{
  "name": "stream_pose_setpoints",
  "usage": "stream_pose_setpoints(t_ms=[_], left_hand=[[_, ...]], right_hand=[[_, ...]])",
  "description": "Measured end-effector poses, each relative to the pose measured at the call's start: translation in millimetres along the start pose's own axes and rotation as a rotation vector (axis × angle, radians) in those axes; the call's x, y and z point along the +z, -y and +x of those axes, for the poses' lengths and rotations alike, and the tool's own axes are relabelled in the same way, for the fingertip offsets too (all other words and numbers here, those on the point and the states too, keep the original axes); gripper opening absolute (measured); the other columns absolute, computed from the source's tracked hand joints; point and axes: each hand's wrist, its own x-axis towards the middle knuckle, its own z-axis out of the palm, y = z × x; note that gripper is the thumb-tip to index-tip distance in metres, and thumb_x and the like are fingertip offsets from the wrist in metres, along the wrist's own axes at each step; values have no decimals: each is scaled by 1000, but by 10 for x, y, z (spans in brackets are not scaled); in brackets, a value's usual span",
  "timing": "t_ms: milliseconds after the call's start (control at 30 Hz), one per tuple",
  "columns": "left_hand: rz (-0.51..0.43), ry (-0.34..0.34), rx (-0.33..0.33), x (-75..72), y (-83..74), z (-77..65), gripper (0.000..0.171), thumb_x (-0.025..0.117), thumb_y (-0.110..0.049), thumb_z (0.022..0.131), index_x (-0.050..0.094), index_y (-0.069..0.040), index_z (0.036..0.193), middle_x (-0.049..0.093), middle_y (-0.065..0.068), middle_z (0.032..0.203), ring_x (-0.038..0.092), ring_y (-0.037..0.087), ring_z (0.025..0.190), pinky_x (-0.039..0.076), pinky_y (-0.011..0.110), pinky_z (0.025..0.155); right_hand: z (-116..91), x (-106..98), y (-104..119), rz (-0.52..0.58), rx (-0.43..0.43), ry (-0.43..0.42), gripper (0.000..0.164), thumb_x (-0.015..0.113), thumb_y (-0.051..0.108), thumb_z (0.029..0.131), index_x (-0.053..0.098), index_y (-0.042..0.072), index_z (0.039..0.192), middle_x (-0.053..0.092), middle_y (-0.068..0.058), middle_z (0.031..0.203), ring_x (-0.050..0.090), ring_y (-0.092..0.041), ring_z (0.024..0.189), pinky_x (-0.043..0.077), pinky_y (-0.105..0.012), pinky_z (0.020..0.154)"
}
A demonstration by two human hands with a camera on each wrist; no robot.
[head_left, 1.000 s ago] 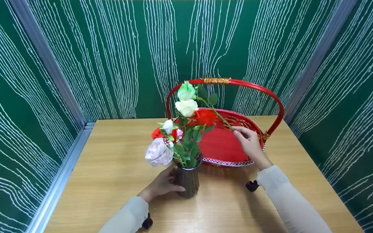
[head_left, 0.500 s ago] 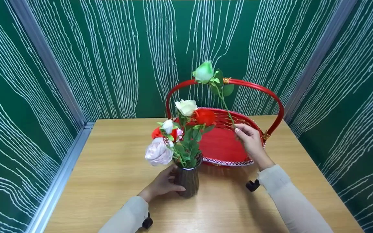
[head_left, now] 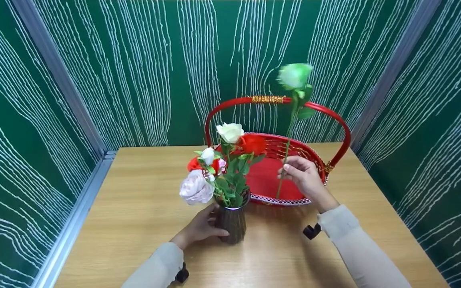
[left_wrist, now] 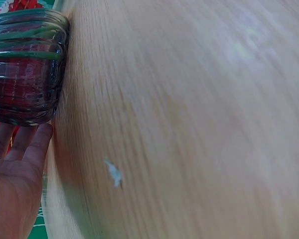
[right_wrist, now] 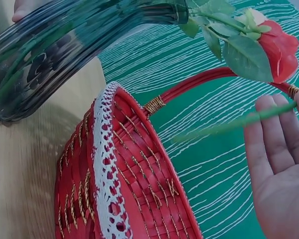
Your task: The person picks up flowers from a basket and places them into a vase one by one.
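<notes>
In the head view a ribbed dark glass vase [head_left: 233, 226] stands upright on the table, holding several artificial flowers: a white rose [head_left: 230, 132], a red rose [head_left: 253, 144] and a pale pink bloom [head_left: 196, 187] among them. My left hand [head_left: 200, 228] holds its left side, thumb in front and fingers behind; the fingers [left_wrist: 36, 144] touch the glass in the left wrist view. Between thumb and fingers, my right hand [head_left: 307, 180] pinches the stem of a green-white rose [head_left: 294, 76]. This rose is raised nearly upright, its bloom blurred; the stem's lower end [right_wrist: 209, 130] hangs free.
Behind the vase sits a red woven basket [head_left: 282, 202] with white lace trim and a tall arched handle [head_left: 336, 117]. Green walls [head_left: 134, 72] with white streaks enclose the wooden table [head_left: 142, 180] at back and sides. A small pale scrap [left_wrist: 113, 173] lies on the wood.
The green-white rose has swung up and right, away from the vase's flowers, turning from left-leaning to nearly upright. My right hand has shifted only slightly. Left hand and vase have stayed put.
</notes>
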Motion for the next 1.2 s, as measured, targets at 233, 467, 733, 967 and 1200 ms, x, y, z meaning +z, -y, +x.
stream_pose_setpoints(t_ms=[233,467,733,967,1200], left_hand=[[-19,-7,14,21,-11,-7,73,94,-15,86,53,-2,145,61,17,147,61,40,140,56,54,115],[-34,-2,36,17,-5,-7,71,94,-12,86,53,-1,143,61,17,147,61,38,139,56,51,115],[19,10,69,-14,-5,-13,77,93,-19,89,49,-5,150,57,19,155,59,39,142,53,53,119],[24,3,80,-8,-5,-8,74,93,-16,88,50,-2,146,58,22,153,60,40,140,54,53,117],[8,-9,96,13,-11,-10,67,94,-12,86,53,-1,138,60,22,148,62,42,137,56,54,115]], right_hand=[[-33,49,8,-103,-15,-1,12,58,-6,107,66,1,113,82,-9,100,82,-21,88,69,-33,83],[-68,182,75,-265,-8,-67,25,64,-5,105,51,-21,119,81,-15,99,83,-24,86,70,-38,83],[-88,318,152,-276,-70,-96,19,66,-9,102,60,-2,118,78,-25,97,83,-28,83,70,-43,81],[-108,412,192,-224,-147,-82,32,65,-11,102,51,8,123,77,-18,95,83,-27,84,70,-43,80],[-127,537,262,-209,-196,-159,31,64,-8,104,47,11,122,79,-7,98,83,-24,84,70,-41,79]])
